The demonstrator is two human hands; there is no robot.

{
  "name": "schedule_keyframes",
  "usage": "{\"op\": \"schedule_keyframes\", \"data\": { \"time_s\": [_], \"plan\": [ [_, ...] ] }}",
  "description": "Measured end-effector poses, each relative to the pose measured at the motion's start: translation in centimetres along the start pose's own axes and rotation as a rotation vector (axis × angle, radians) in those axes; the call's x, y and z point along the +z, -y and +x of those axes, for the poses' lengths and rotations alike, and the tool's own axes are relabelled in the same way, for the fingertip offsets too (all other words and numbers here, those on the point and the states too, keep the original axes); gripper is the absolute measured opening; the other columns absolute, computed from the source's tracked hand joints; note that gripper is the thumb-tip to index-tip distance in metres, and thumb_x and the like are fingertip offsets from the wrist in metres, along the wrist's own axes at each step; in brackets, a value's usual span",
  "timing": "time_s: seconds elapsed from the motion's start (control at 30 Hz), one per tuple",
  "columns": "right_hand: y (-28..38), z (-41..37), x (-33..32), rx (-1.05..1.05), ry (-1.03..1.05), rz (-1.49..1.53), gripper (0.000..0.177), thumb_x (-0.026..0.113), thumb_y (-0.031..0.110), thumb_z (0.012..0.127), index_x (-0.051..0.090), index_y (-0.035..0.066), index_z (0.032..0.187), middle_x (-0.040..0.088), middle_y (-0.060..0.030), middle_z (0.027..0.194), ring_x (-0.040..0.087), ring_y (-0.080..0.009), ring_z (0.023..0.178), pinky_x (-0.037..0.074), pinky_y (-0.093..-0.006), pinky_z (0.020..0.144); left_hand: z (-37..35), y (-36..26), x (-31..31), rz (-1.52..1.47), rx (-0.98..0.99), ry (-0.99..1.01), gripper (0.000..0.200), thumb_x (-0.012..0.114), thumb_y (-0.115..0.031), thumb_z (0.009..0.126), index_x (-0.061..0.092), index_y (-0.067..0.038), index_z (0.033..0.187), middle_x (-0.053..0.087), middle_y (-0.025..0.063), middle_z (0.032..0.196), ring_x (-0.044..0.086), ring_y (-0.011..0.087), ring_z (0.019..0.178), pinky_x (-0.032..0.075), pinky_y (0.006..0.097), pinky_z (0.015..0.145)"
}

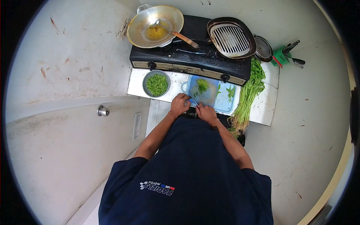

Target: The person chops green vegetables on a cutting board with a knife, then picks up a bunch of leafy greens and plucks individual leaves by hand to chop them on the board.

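Nearest the lens: dark navy shirt [187, 176], logo on the chest, both bare forearms running out from it to the blue cutting board [208, 98], taken here as landmark. Far left of the board, a door with a round metal knob [102, 110]. Just left of the board, a metal bowl [144, 83] of chopped greens. Left hand [180, 104] sits at the board's near left corner, knuckles up, fingers folded under and hidden; cannot tell whether they clamp anything. From it a thin pale strip [193, 100] slants to the right hand [206, 111], long axis left-far to right-near; stem or blade, too small to say. Right hand at the board's near edge, also curled, a reddish speck at its fingertips; grip not readable either. The strip lies between the two hands, about equally close to both. Beyond the hands, on the board's far half, a small heap of chopped greens [203, 85], a few loose leaves [229, 92] to its right. Behind the board, a black stove [187, 60] carrying a wok [140, 30] with a spatula [180, 36] at left and a ridged grill pan [231, 37] at right. Just right of the board, a bundle of long-stemmed greens [249, 93], long axis far to near, stem ends nearest the body; it lies on the right hand's side, much closer to it than to the left.
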State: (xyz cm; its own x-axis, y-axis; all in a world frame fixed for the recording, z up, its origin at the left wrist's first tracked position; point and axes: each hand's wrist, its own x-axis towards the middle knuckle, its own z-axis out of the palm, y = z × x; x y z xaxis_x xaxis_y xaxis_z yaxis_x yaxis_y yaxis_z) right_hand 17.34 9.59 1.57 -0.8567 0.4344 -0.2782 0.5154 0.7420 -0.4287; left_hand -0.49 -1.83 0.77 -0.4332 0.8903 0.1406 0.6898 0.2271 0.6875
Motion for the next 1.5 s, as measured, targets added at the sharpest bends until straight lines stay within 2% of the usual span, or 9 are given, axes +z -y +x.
{"op": "schedule_keyframes", "data": {
  "time_s": [0.13,0.23,0.43,0.73,1.0,1.17,1.23,1.37,1.5],
  "plan": [
    [0.0,0.3,0.3,0.001,-0.034,0.016,0.038,0.053,0.038,0.103,0.06,0.0,0.104,0.069,-0.0249,0.069,0.071,-0.046,0.067,0.057,-0.0565,0.064,0.2,0.4,-0.3,-0.007,-0.003,0.047,0.02,0.066,-0.006,0.081,0.078,-0.006,0.097,0.069,0.0088,0.093,0.064,0.0306,0.092,0.055,0.0417,0.085],
    [-0.2,0.9,0.8,-0.013,-0.04,0.019,0.037,0.052,0.037,0.104,0.058,0.0,0.105,0.069,-0.0245,0.069,0.071,-0.0458,0.067,0.057,-0.0564,0.063,0.6,1.1,-0.9,-0.021,0.072,0.041,0.021,0.066,-0.003,0.082,0.079,-0.008,0.099,0.068,0.0076,0.096,0.061,0.0301,0.094,0.054,0.0408,0.087],
    [-0.2,0.5,0.3,0.005,-0.016,0.046,0.037,0.05,0.037,0.105,0.057,0.001,0.105,0.069,-0.0252,0.071,0.07,-0.0467,0.068,0.057,-0.0578,0.064,1.0,1.4,-1.4,-0.036,0.028,0.137,0.015,0.073,-0.013,0.089,0.08,-0.011,0.102,0.069,0.0084,0.1,0.061,0.0299,0.096,0.052,0.04,0.087],
    [0.0,0.3,-0.3,0.048,0.049,0.03,0.042,0.048,0.039,0.106,0.059,-0.001,0.105,0.071,-0.0259,0.075,0.072,-0.0462,0.074,0.058,-0.0567,0.069,1.1,0.9,-1.0,-0.046,-0.039,0.088,0.013,0.078,-0.02,0.086,0.08,-0.011,0.095,0.069,0.0074,0.095,0.06,0.03,0.092,0.052,0.0406,0.085],
    [-0.4,0.2,0.3,0.029,-0.024,0.063,0.037,0.052,0.038,0.104,0.059,0.002,0.104,0.068,-0.0267,0.07,0.069,-0.0487,0.068,0.056,-0.0594,0.066,1.2,1.1,0.8,-0.11,-0.163,0.028,0.01,0.08,-0.014,0.083,0.076,-0.008,0.09,0.069,0.0087,0.093,0.062,0.0304,0.092,0.05,0.0414,0.087],
    [-0.7,0.5,0.8,0.014,-0.021,0.124,0.038,0.052,0.038,0.104,0.06,0.001,0.103,0.067,-0.0271,0.069,0.068,-0.0491,0.068,0.055,-0.0596,0.067,1.4,0.5,0.6,-0.143,-0.217,0.022,0.016,0.081,-0.012,0.081,0.071,-0.005,0.091,0.069,0.0095,0.091,0.063,0.0296,0.089,0.05,0.0417,0.085],
    [-0.6,0.6,0.7,-0.006,-0.036,0.126,0.038,0.052,0.039,0.104,0.06,0.002,0.103,0.067,-0.0274,0.069,0.068,-0.0494,0.068,0.055,-0.0594,0.067,1.3,0.5,0.8,-0.128,-0.209,0.008,0.018,0.081,-0.011,0.08,0.07,-0.005,0.094,0.069,0.0094,0.089,0.062,0.0292,0.088,0.05,0.0417,0.084],
    [-0.9,0.6,1.0,0.003,-0.028,0.136,0.038,0.052,0.04,0.104,0.06,0.003,0.103,0.067,-0.0276,0.07,0.067,-0.0499,0.069,0.055,-0.0594,0.067,1.4,-0.1,0.7,-0.116,-0.211,0.035,0.01,0.075,-0.009,0.082,0.07,-0.007,0.09,0.069,0.0068,0.087,0.062,0.0313,0.089,0.049,0.041,0.085],
    [-0.7,0.3,-0.2,0.085,0.036,0.15,0.04,0.05,0.041,0.105,0.06,0.003,0.109,0.07,-0.0278,0.078,0.07,-0.0492,0.077,0.056,-0.0586,0.072,1.5,-0.6,0.2,-0.086,-0.205,0.023,0.009,0.076,-0.01,0.082,0.073,-0.006,0.09,0.073,0.0074,0.088,0.063,0.031,0.089,0.051,0.0414,0.084]
  ]
}}
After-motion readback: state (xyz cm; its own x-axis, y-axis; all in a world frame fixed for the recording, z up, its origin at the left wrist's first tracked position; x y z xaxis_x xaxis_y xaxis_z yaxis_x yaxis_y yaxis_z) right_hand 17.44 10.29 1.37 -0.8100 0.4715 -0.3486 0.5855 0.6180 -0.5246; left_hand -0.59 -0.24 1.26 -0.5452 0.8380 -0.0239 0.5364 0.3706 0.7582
